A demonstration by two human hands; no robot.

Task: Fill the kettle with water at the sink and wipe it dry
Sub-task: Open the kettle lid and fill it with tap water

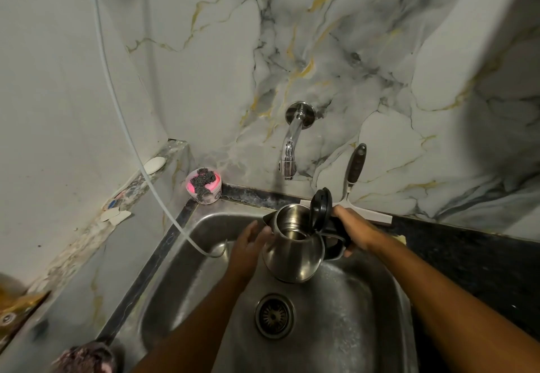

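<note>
Steel kettle [293,251]: right hand [352,231] grips handle, left hand [248,244] flat against it.

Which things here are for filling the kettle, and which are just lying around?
For the job: kettle, its open lid, tap, sink, left hand, right hand.

Just lying about: pink tub with scrubber, squeegee, white hose.
</note>
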